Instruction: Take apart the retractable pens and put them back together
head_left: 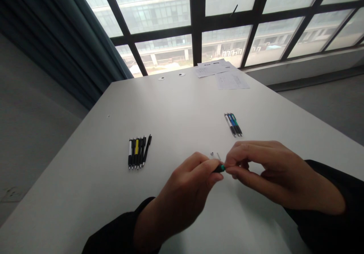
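My left hand [196, 178] is closed around a pen barrel [222, 168], of which only a black grip part and a short green end show. Thumb and forefinger of my right hand [256, 166] pinch together right at that green end; whatever lies between these fingertips is too small and hidden to make out. Just beyond my hands, small pen parts lie on the table: a short metallic tip piece [212, 153] and a thin spring-like piece [218, 156].
On the white table [170, 109], a row of black, white and yellow pens [137, 153] lies to the left. Several white, blue and green pens [233, 125] lie beyond my right hand. Paper sheets [222, 73] rest at the far edge by the window; a dark curtain [65, 30] hangs left.
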`<state>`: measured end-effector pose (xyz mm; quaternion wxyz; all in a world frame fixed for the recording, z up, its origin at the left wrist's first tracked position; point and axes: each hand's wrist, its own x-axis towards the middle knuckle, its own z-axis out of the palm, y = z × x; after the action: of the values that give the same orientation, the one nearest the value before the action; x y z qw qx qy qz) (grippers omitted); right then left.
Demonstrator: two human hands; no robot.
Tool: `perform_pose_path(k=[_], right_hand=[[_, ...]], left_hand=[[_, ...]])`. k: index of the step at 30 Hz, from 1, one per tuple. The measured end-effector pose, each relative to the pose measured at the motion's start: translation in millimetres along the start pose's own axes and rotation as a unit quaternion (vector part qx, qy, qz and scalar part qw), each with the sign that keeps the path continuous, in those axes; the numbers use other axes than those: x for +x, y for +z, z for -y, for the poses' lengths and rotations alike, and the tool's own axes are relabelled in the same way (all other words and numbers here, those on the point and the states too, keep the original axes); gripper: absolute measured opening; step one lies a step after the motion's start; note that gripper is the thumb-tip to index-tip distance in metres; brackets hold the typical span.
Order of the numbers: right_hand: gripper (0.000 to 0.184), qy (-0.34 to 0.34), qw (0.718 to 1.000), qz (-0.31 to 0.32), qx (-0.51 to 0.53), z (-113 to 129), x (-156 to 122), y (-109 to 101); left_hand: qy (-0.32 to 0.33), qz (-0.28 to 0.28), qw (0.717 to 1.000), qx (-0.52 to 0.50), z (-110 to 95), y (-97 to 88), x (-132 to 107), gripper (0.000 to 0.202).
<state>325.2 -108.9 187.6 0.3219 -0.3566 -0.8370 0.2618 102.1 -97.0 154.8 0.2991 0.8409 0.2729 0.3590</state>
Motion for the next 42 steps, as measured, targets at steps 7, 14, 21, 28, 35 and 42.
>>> perform_pose_path(k=[7, 14, 21, 28, 35, 42], right_hand=[[0.008, -0.028, 0.997, -0.002, -0.067, -2.7, 1.1, 4.9], [0.010, -0.009, 0.996, -0.032, -0.081, -3.7, 2.3, 12.3], [0.007, 0.005, 0.995, -0.043, -0.089, -5.8, 1.2, 15.8], [0.013, 0.063, 0.992, -0.044, -0.105, -18.0, 2.0, 4.4], [0.020, 0.262, 0.913, 0.178, -0.259, -81.9, 14.3, 41.1], [0.026, 0.284, 0.892, 0.198, -0.291, -111.8, 14.7, 58.1]], left_hand=[[0.040, -0.025, 0.994, 0.099, 6.4, 5.2, -2.7, 0.019], [0.067, -0.048, 0.981, 0.177, 9.8, 8.2, -4.1, 0.024], [0.065, -0.056, 0.979, 0.185, 12.6, 8.5, -1.8, 0.024], [0.033, -0.087, 0.988, 0.124, 12.9, 1.6, -0.9, 0.016], [-0.076, -0.104, 0.991, 0.037, 13.4, -3.6, -3.5, 0.018], [-0.122, -0.092, 0.988, -0.035, 17.9, -4.6, -3.9, 0.019]])
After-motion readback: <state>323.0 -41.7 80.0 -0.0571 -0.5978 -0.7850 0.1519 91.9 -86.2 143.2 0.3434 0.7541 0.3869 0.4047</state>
